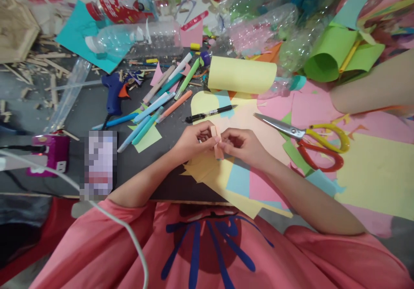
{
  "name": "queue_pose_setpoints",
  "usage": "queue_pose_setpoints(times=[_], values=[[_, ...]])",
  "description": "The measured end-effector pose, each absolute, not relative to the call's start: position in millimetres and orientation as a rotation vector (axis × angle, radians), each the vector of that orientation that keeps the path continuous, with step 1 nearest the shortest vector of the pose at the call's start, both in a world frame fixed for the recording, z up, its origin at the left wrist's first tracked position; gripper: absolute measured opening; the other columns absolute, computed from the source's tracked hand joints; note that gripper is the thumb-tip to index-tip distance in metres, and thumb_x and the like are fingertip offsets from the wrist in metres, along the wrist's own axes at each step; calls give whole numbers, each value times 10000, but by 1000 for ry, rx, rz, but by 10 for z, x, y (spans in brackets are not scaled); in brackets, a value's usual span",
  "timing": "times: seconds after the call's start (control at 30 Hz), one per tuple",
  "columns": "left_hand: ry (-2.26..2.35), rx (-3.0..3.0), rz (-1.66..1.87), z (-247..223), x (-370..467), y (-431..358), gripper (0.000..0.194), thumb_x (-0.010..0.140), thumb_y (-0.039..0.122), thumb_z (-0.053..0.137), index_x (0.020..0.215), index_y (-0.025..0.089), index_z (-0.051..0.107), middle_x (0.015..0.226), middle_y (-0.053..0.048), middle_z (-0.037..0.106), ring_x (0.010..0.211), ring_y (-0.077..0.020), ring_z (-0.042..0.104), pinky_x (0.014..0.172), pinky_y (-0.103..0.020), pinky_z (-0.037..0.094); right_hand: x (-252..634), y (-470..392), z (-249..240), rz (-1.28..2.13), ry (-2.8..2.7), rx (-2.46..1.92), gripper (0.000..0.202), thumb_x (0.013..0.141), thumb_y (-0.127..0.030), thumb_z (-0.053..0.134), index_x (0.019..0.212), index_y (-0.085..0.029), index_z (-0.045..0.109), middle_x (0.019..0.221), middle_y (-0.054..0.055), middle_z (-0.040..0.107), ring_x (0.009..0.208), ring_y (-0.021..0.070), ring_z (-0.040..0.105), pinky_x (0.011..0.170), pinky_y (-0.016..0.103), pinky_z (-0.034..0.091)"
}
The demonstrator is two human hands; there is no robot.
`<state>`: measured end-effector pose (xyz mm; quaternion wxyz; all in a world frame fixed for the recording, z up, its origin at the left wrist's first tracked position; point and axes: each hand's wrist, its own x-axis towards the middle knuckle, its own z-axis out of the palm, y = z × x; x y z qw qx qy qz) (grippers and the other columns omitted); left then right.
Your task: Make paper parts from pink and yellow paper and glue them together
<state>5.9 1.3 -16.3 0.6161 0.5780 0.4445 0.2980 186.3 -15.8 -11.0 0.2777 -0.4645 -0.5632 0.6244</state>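
Observation:
Between my two hands is a small strip of pale orange paper (pixel 219 152), upright and seemingly folded. My left hand (pixel 198 141) pinches it from the left with thumb and fingers. From the right, the thumb and fingertips of my right hand (pixel 243 146) close on its edge. Just beyond my hands, a black pen (pixel 211 113) lies on the paper sheets. To the right rest scissors (pixel 299 132) with one yellow and one red handle. Cut sheets of yellow paper (pixel 210 168) spread beneath my hands.
Several markers (pixel 152 112), a blue glue gun (pixel 113 92) and a phone (pixel 101 164) lie to the left. A white cable (pixel 119 221) crosses the lower left. Clear plastic bottles (pixel 155 36) line the back. Another person's arm (pixel 371 82) reaches in from the right, near rolled green paper (pixel 333 51).

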Motion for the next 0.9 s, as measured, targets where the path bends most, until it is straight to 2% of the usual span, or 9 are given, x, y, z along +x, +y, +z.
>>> queue_pose_setpoints(times=[0.17,0.27,0.37,0.47,0.53,0.63,0.7,0.8,0.9], values=[[1112,1553,749,-132,41,-1,270,840,456,618,889,190,604,622,44,592,572,-110,576,602,-220,447,1867,-156,-152,1683,-1465,-1266,290,757,-450,705,709,-187,592,562,-20,576,518,114,481,536,269,373],[1189,1665,805,-5,-70,23,273,919,417,515,1038,191,614,726,17,659,640,-123,622,686,-239,482,1857,-150,-159,1722,-1417,-1264,282,734,-433,711,689,-199,560,554,-24,571,519,120,505,545,273,394],[1377,1777,847,175,-354,109,302,958,424,458,979,191,650,894,-31,702,757,-140,645,746,-247,493,1849,-145,-162,1721,-1409,-1281,287,721,-424,710,666,-205,532,557,-21,568,523,124,518,542,272,396],[1710,1964,664,329,-769,257,281,940,380,485,960,169,670,1009,-52,709,922,-167,643,856,-260,473,1850,-142,-178,1708,-1423,-1293,288,709,-428,712,662,-199,543,552,-21,564,510,116,498,534,270,382],[2131,2019,499,393,-1026,365,288,932,352,481,956,135,668,1038,-80,703,1004,-206,640,936,-317,457,1853,-140,-189,1706,-1428,-1289,306,707,-446,721,663,-196,550,543,-25,561,507,112,488,528,264,372],[2614,1757,84,420,-1256,514,305,886,400,541,977,133,660,1106,-141,710,1117,-338,635,964,-434,470,1855,-131,-193,1708,-1400,-1283,352,688,-476,762,658,-193,555,539,-33,557,507,104,486,522,256,371],[2586,1605,-135,400,-1303,606,437,866,496,551,1072,121,642,1160,-190,703,1158,-402,625,963,-484,481,1852,-120,-187,1726,-1345,-1270,378,664,-489,789,647,-191,557,526,-40,548,490,97,483,509,252,378],[2494,1565,-212,353,-1306,741,598,815,559,591,1170,78,595,1253,-236,654,1203,-437,598,991,-531,464,1848,-101,-178,1758,-1257,-1226,418,636,-526,810,632,-193,557,492,-47,542,453,97,502,479,249,402],[2432,1531,-117,352,-1310,856,448,807,450,614,1068,87,615,1110,-191,696,1059,-381,663,935,-520,501,1851,-82,-175,1751,-1181,-1211,444,615,-559,821,632,-195,567,483,-46,561,435,102,537,459,244,434]])
